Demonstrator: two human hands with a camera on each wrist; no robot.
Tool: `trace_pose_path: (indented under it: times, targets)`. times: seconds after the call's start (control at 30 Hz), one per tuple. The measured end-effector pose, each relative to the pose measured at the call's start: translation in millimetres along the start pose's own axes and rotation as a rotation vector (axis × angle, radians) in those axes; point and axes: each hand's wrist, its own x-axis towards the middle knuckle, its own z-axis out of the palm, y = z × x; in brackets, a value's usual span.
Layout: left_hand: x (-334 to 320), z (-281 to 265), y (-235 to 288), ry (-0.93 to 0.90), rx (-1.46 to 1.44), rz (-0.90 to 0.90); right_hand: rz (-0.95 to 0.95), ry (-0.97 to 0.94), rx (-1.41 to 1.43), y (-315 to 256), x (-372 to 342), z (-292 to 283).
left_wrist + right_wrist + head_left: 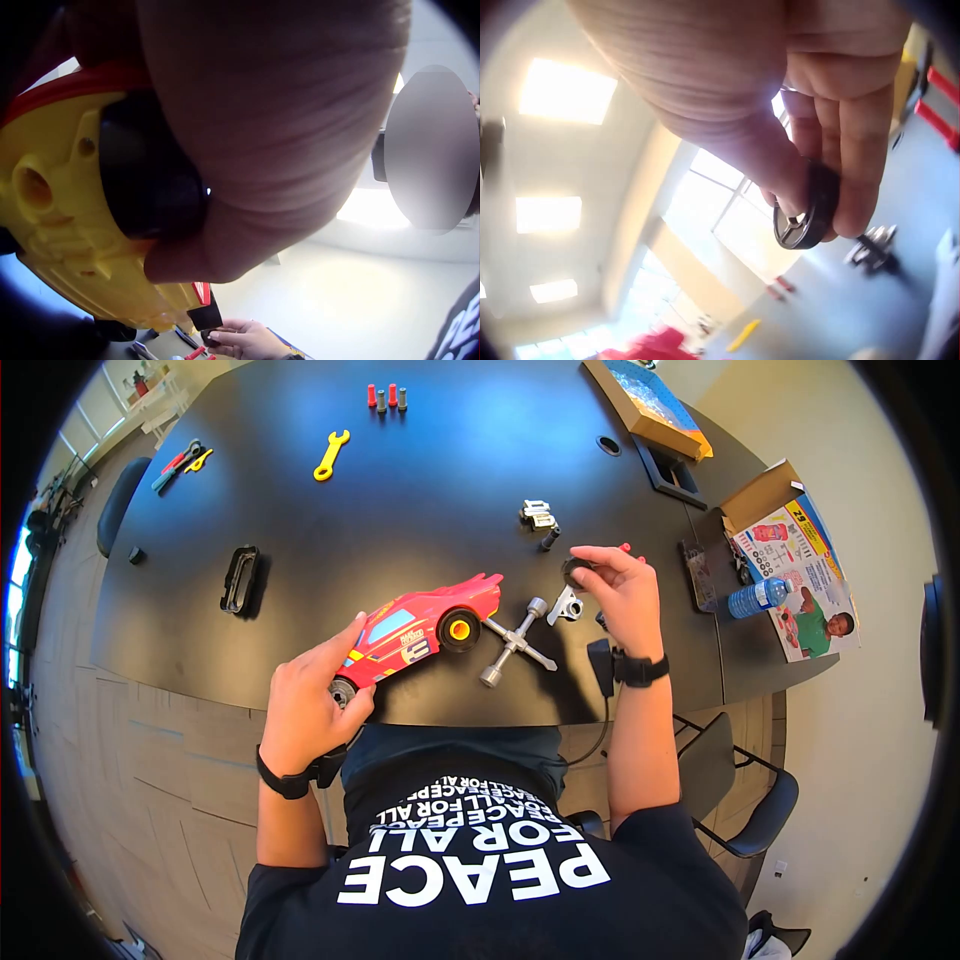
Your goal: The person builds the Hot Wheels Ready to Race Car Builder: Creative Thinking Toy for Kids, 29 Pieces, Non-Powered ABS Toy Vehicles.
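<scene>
My left hand [315, 695] grips one end of a red toy race car [425, 618], thumb and fingers at the wheel there. A black wheel with a yellow hub [460, 630] sits at the car's other end. In the left wrist view, its yellow underside [56, 202] faces the camera. My right hand [618, 595] pinches a loose black toy wheel [810, 214] with a silver hub, raised over the table. Between car and right hand lies a grey cross-shaped lug wrench [515, 642]. Near the right hand is a small silver-white part [568, 606].
A silver engine-like block [538, 514] and dark bolt [551, 538] lie beyond the right hand. Farther off are a yellow wrench [331, 456], several red and grey bolts [392, 398], and a black frame-like part [240, 580]. A water bottle [758, 598] and an open box [800, 580] occupy the right.
</scene>
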Motion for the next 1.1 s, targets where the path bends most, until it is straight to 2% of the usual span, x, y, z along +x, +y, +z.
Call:
trace_pose_path:
  times: [0.07,0.17,0.33,0.4,0.6,0.63,0.67,0.73,0.9,0.97,1.1]
  targets:
    - [2,-3,5,-0.035,-0.014,-0.046,-0.034,-0.071,0.468,-26,-18,14]
    - [4,-4,7,-0.071,-0.029,-0.089,-0.034,-0.228,0.64,-36,-32,25]
    - [6,-6,8,-0.08,-0.035,-0.1,-0.075,-0.273,0.691,-48,-40,39]
    - [6,-7,8,-0.075,-0.041,-0.088,-0.223,-0.271,0.559,-48,-39,43]
    - [6,-5,8,-0.079,-0.039,-0.09,-0.176,-0.197,0.426,-66,-47,65]
    - [6,-5,8,-0.092,-0.044,-0.084,-0.331,-0.21,0.18,-70,-45,62]
    - [7,-6,9,-0.088,-0.045,-0.089,-0.321,-0.201,0.177,-73,-43,63]
    - [7,-5,10,-0.089,-0.048,-0.095,-0.6,-0.108,-0.021,-78,-40,72]
    - [8,-7,12,-0.092,-0.043,-0.113,-0.571,-0.129,-0.069,-88,-47,82]
    - [7,-6,11,-0.086,-0.05,-0.109,-0.669,-0.124,-0.183,-81,-48,87]
    - [8,-7,11,-0.085,-0.048,-0.1,-0.718,-0.098,-0.213,-82,-47,90]
